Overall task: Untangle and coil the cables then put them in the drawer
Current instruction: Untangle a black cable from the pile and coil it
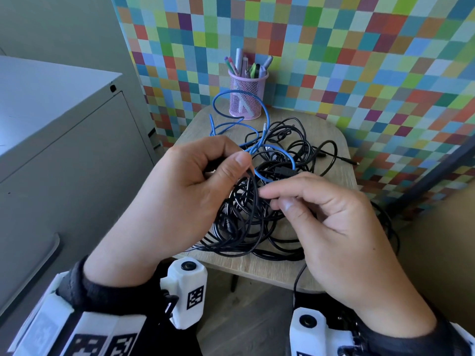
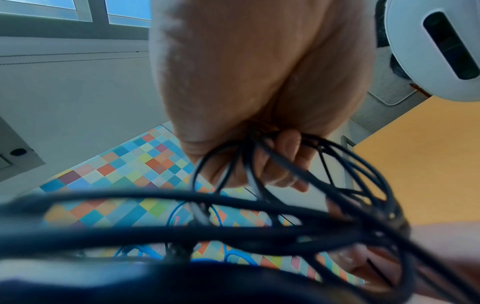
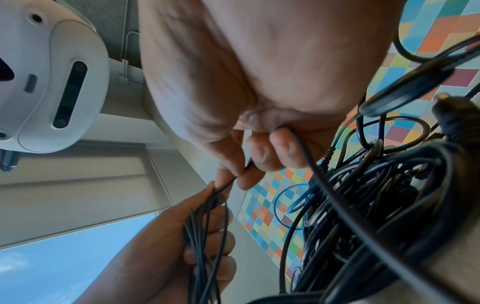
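Note:
A tangle of black cables point(image 1: 282, 150) lies on the small wooden table point(image 1: 259, 271), with a blue cable point(image 1: 232, 125) looped through it toward the back. My left hand point(image 1: 185, 191) grips a bundle of coiled black cable loops point(image 1: 244, 214), seen close in the left wrist view as black cable loops point(image 2: 298, 164) hanging from the curled fingers point(image 2: 280, 160). My right hand point(image 1: 329, 222) pinches one thin black strand point(image 3: 233, 181) between thumb and fingertips point(image 3: 249, 176), right beside the left hand point(image 3: 168, 257).
A pink mesh pen cup point(image 1: 247, 95) stands at the table's far edge. A grey cabinet point(image 1: 59, 140) with a handle point(image 1: 38, 268) sits to the left. A checkered coloured wall point(image 1: 359, 60) backs the table. One black cable point(image 1: 299, 278) hangs over the table's front edge.

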Motion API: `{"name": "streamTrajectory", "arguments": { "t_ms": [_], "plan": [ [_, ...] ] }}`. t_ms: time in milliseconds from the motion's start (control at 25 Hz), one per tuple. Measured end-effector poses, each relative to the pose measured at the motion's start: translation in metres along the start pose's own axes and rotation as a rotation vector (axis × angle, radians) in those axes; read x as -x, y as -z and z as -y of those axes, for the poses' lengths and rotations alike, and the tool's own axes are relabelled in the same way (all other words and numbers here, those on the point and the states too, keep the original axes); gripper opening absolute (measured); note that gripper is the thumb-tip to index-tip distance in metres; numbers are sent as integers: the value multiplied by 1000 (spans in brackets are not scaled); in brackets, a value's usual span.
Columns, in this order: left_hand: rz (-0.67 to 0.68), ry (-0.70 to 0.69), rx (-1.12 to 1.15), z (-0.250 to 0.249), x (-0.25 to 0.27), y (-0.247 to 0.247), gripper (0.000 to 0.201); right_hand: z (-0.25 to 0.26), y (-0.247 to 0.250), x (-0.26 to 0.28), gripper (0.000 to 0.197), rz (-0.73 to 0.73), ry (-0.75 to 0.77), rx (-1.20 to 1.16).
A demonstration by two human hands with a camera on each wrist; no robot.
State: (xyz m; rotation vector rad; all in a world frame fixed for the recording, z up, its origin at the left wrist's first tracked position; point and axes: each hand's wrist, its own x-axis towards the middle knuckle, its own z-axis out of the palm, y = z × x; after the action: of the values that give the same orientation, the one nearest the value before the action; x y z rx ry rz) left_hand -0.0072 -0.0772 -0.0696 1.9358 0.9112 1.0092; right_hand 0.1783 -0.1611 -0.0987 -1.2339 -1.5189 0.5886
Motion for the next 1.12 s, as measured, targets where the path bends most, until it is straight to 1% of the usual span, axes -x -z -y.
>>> {"name": "streamTrajectory", "arguments": {
  "t_ms": [80,120,200,280,320,480,560,680,840,1040,1120],
  "plan": [
    [22,-10,12,-1,0,-1,28,-3,0,-1,30,-87,-43,-65],
    [56,-6,28,-1,1,1,29,-6,1,-1,31,-141,-57,-77],
    [167,40,84,-1,3,8,34,-10,7,-3,34,-231,-52,-45],
    [254,84,82,3,5,17,42,-12,14,-4,36,-274,-33,4],
    [259,93,80,5,5,20,41,-12,17,-4,37,-278,-22,31],
    [126,61,173,3,1,17,22,-12,20,-3,41,-228,0,125],
    [89,72,202,-2,2,12,15,-11,18,-3,46,-189,4,144],
    [87,91,206,-4,2,7,14,-9,13,-3,44,-161,44,179],
    [90,100,188,-3,2,3,23,-6,8,-3,38,-135,94,210],
    [29,55,152,-5,2,2,18,-5,2,-2,36,-57,76,195],
    [-1,42,191,-6,1,1,17,-4,2,-2,37,-51,69,194]
  ]
}}
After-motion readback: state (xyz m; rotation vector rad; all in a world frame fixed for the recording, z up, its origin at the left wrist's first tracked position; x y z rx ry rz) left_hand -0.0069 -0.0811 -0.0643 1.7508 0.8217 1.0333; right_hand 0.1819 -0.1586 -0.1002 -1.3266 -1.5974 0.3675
